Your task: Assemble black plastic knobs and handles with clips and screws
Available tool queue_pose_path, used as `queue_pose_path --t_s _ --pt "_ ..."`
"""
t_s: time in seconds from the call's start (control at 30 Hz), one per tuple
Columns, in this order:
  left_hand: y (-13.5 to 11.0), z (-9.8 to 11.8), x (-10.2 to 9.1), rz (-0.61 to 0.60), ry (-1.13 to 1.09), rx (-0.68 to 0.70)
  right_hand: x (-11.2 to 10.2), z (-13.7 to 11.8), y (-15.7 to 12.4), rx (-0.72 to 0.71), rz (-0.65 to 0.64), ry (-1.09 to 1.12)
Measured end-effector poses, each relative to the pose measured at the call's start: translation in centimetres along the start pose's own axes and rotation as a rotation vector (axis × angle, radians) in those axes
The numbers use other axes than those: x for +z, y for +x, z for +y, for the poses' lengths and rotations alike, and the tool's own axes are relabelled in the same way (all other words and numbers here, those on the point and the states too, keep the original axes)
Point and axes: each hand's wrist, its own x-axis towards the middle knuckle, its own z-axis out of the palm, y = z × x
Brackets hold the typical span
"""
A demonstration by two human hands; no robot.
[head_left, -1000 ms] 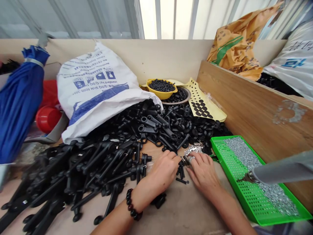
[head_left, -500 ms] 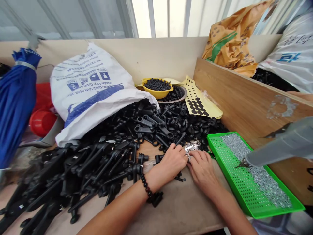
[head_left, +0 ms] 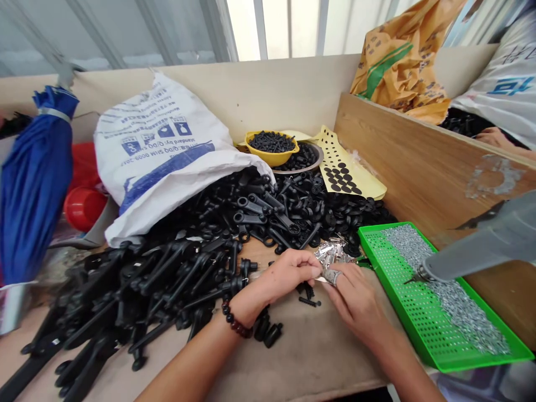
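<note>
My left hand (head_left: pixel 295 272) and my right hand (head_left: pixel 354 293) meet over the front of the table, fingertips together. Between them is a small shiny metal piece (head_left: pixel 321 280), pinched by both hands and mostly covered by fingers. A ring shows on my right hand. Just beyond the fingers lies a heap of flat silvery metal pieces (head_left: pixel 334 250). Under and beside my left hand are short black cylindrical parts (head_left: pixel 273 335) and a thin black ribbed piece (head_left: pixel 309 302).
Black plastic arms (head_left: pixel 167 279) pile up at left, before a white sack (head_left: pixel 167 151). A green tray (head_left: pixel 419 329) of small metal parts sits at right, with a grey powered driver (head_left: pixel 473 243) above it. A yellow bowl (head_left: pixel 272 158) stands behind. Another person's hand (head_left: pixel 505 137) shows beyond the wooden partition (head_left: pixel 397 151).
Both hands have drawn back from the metal heap toward me, uncovering more of it. A small metal piece now shows between my fingertips. The view has shifted slightly.
</note>
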Motion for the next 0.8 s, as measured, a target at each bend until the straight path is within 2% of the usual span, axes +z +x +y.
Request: queue_pose_path --t_s 0.1,0.33,0.43,0.53,0.63,0.73,0.8 --pt "-0.6 0.5 0.0 0.016 -0.144 -0.032 0.3 -0.4 -0.1 0.010 0.039 0.029" --pt "-1.8 1.0 0.2 0.042 -0.426 -0.137 0.7 -0.8 -0.3 -0.042 0.037 0.126" --pt "-2.1 1.0 0.0 0.028 -0.403 -0.143 0.7 -0.8 -0.3 -0.019 0.016 0.162" --pt "-2.2 0.8 -0.4 0.059 -0.060 -0.031 0.7 -0.6 -0.6 0.070 0.028 0.125" --pt "-1.7 0.6 -0.6 0.200 0.494 0.124 0.7 -0.1 -0.9 0.184 0.031 0.040" --pt "-0.3 0.4 -0.3 0.274 1.028 0.258 0.7 0.4 -1.1 0.263 0.027 0.006" --pt "1.2 0.4 0.2 0.265 1.227 0.312 0.6 0.6 -1.2 0.304 0.031 0.007"
